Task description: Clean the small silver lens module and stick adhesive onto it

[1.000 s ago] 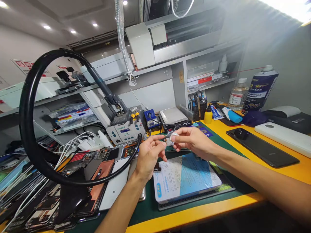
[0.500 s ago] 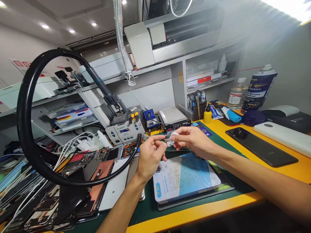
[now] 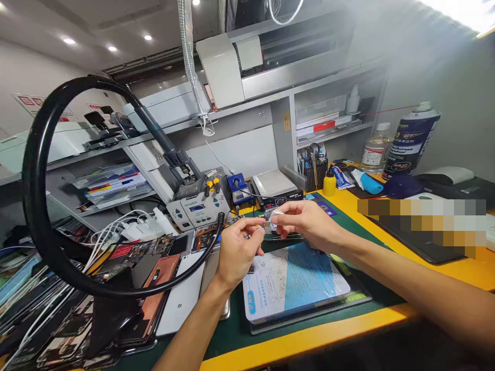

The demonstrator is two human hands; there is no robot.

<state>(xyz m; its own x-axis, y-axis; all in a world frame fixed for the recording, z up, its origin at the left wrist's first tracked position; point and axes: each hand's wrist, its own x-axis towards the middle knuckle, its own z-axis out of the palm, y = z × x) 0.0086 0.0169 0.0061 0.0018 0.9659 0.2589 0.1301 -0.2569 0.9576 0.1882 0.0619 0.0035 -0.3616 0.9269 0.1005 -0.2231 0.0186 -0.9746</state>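
My left hand (image 3: 240,251) is raised over the back left part of a blue and white pad (image 3: 294,283), its thumb and index finger pinched on a small part too tiny to name. Close beside it, my right hand (image 3: 305,220) pinches a small white wad (image 3: 276,216) that looks like tissue or cloth. The fingertips of both hands nearly meet around the small part. Beneath them the pad lies on a dark green mat (image 3: 232,340).
On the left stand a thick black hose (image 3: 31,180), a grey soldering station (image 3: 199,208) and piled phone parts (image 3: 154,293). Right of the mat are a yellow bottle (image 3: 329,183), a clear bottle (image 3: 375,149) and a blue spray can (image 3: 412,141).
Both hands keep nearly the same pose, with their fingertips slightly shifted around the small part. The whole view has moved a little to the left.
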